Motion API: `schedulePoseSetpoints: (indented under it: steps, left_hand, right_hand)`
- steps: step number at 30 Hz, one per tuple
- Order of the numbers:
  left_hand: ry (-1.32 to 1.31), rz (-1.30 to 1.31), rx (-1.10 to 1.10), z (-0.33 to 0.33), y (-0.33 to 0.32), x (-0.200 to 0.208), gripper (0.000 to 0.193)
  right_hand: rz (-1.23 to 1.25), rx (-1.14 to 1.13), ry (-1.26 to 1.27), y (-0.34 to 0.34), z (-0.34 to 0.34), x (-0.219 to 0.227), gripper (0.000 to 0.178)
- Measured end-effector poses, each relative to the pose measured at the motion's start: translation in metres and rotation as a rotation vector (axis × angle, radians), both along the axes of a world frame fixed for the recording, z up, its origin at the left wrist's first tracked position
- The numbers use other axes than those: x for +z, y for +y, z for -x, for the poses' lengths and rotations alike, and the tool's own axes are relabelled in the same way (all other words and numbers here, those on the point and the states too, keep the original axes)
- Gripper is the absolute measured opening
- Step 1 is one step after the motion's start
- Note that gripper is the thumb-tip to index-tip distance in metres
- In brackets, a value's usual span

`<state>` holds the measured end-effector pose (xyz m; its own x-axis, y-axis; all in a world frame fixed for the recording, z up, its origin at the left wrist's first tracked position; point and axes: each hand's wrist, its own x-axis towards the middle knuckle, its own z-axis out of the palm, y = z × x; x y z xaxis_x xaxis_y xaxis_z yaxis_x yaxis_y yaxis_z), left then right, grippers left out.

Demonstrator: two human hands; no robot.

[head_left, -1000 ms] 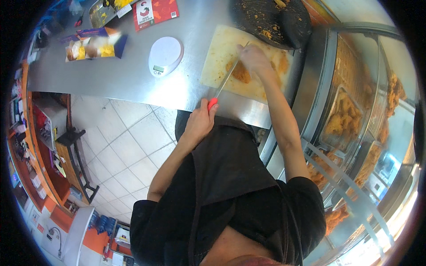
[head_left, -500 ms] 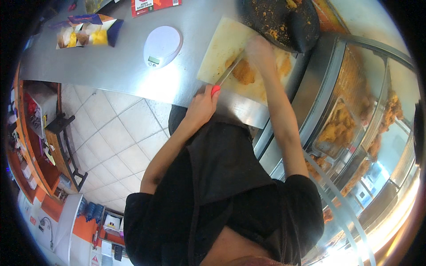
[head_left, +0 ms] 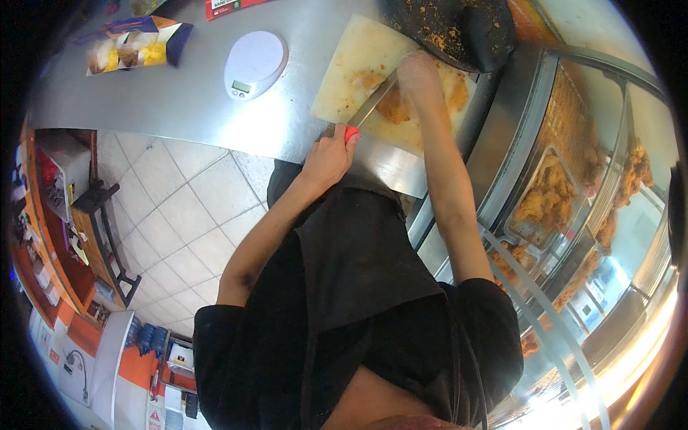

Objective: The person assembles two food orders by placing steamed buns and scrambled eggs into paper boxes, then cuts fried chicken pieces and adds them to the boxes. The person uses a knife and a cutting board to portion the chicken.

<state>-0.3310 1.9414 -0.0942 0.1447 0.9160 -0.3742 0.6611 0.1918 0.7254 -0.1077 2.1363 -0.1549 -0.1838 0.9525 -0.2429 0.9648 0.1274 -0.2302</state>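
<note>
A knife with a red handle [head_left: 351,133] is gripped in my left hand [head_left: 328,159] at the near edge of the cutting board. Its steel blade [head_left: 373,104] slants away to the right across the board. My right hand [head_left: 419,74], curled with the fingers largely hidden, is at the blade's far end; what it grips there is hidden. Golden-brown breaded pieces, apparently fried chicken, lie around the blade: one piece [head_left: 393,109] just right of it, another [head_left: 368,79] to its left. A further piece [head_left: 457,93] is right of my right hand. The white cutting board [head_left: 331,97] is stained with crumbs.
A black pan [head_left: 459,32] with crumbs overhangs the board's far side. Left of the board stand a white digital scale [head_left: 256,61] and a printed food box [head_left: 140,50] on the steel counter [head_left: 172,100]. A glass display case [head_left: 548,193] with fried pieces borders the right.
The view has shifted slightly, so the counter things sit higher in the picture. A breaded piece left of the blade shows more clearly. Both hands keep nearly the same places.
</note>
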Motion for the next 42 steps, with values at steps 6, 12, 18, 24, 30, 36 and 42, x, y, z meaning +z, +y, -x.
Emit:
schedulePoseSetpoints:
  steps: [6,12,18,24,30,36,42]
  left_hand:
    - [-0.084,0.106,-0.012,0.009,-0.015,0.03,0.033]
    - [0.001,0.094,-0.003,0.0,-0.016,0.023,0.034]
    - [-0.031,0.065,-0.024,-0.003,0.001,0.0,0.034]
    - [-0.132,0.044,-0.001,0.006,-0.018,0.032,0.033]
    - [-0.058,0.13,-0.033,0.002,-0.014,0.013,0.035]
    - [0.06,0.003,-0.018,-0.014,0.001,-0.008,0.039]
    - [-0.017,0.008,-0.029,0.001,-0.019,0.029,0.041]
  right_hand:
    - [0.019,-0.135,0.073,-0.029,0.008,0.056,0.019]
    - [-0.126,-0.084,0.271,-0.036,0.002,0.041,0.019]
    - [-0.184,0.0,0.091,-0.007,-0.014,-0.006,0.021]
    - [-0.037,-0.09,-0.012,-0.025,-0.012,0.035,0.02]
    - [-0.163,0.063,-0.043,-0.034,-0.004,0.037,0.02]
    - [-0.108,-0.127,0.003,-0.02,-0.001,0.028,0.025]
    - [-0.156,-0.146,0.151,-0.039,-0.01,0.039,0.024]
